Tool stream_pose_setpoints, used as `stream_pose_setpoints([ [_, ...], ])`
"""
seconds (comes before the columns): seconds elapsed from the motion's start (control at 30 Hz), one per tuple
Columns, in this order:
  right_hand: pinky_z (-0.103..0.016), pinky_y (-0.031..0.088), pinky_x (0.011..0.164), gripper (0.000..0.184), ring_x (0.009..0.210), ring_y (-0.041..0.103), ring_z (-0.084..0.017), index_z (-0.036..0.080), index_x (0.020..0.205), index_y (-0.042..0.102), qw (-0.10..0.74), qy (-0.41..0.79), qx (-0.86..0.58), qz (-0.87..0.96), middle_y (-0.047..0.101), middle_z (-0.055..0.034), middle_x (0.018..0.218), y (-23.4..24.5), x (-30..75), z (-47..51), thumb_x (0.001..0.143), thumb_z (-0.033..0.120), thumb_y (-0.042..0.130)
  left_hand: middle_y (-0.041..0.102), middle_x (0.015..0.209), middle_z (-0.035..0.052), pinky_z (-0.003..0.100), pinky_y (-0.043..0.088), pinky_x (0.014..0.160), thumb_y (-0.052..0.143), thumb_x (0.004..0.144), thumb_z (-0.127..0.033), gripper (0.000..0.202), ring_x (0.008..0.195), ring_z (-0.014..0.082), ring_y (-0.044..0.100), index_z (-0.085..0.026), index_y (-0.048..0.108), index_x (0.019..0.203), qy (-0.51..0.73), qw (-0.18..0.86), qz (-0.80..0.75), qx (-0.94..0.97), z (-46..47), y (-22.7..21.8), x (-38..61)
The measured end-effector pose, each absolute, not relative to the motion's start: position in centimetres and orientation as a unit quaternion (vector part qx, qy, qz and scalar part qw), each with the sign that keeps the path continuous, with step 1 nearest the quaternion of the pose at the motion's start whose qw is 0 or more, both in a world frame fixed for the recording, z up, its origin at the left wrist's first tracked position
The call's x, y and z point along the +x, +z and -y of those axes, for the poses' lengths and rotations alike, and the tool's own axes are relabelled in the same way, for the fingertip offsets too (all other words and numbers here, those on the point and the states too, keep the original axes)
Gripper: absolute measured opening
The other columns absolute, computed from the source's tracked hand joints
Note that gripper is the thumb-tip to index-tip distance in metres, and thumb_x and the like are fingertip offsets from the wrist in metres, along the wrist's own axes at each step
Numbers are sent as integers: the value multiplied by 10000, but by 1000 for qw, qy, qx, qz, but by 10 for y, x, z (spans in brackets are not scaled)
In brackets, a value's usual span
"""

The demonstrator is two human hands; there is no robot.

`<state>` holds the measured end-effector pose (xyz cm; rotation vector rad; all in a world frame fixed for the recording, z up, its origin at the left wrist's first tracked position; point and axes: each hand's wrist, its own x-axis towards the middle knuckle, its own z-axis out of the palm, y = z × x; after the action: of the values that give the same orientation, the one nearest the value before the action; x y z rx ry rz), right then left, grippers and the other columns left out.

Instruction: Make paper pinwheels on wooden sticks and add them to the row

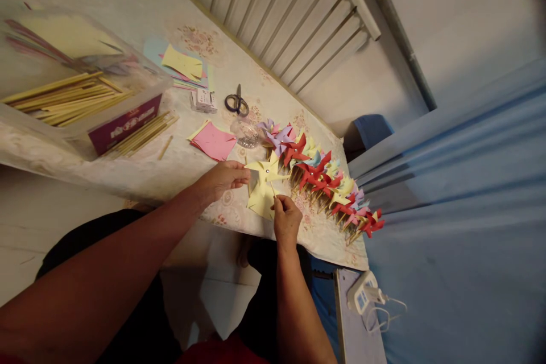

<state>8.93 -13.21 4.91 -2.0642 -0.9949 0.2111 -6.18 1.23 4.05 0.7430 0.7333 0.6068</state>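
Note:
A yellow paper pinwheel (268,171) with a shiny pin at its centre is held over the table's near edge. My right hand (287,217) is closed around its thin wooden stick, below the blades. At the pinwheel's left blade tip, the fingers of my left hand (228,177) are closed together and seem to pinch the paper. Under the pinwheel lies a yellow paper sheet (261,205) with slits. Just right of it, several finished pinwheels (326,182) in red, yellow, purple, pink and blue lie in a long overlapping row.
Pink paper squares (215,141), a clear dish of pins (247,135), scissors (237,102), a small box (203,100) and coloured sheets (182,63) lie beyond my left hand. A clear bin (128,108) holds sticks; loose sticks (143,136) lie beside it. A power strip (362,293) sits lower right.

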Motion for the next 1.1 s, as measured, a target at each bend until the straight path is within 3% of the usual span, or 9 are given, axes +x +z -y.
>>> stream_pose_setpoints([
  [0.43, -271, 443, 682, 247, 652, 597, -175, 203, 767, 697, 417, 97, -803, 415, 676, 1, 654, 53, 72, 122, 821, 359, 514, 644, 745, 15, 284, 434, 733, 775, 607, -253, 242, 711, 138, 617, -152, 643, 783, 266, 830, -301, 386, -6, 35, -57],
  [0.67, -269, 442, 653, 244, 643, 592, -173, 203, 798, 701, 422, 119, -801, 409, 682, -2, 682, 50, 68, 121, 816, 354, 510, 611, 611, 11, 241, 381, 620, 678, 652, -175, 96, 592, 111, 544, -159, 583, 654, 262, 794, -323, 443, 0, 40, -54],
  [1.1, -259, 455, 628, 257, 669, 609, -174, 198, 856, 715, 425, 134, -795, 411, 689, -9, 712, 45, 63, 117, 828, 335, 500, 592, 578, 6, 227, 346, 542, 613, 688, -105, 147, 496, 84, 470, -167, 518, 595, 243, 791, -356, 434, 6, 47, -51],
])
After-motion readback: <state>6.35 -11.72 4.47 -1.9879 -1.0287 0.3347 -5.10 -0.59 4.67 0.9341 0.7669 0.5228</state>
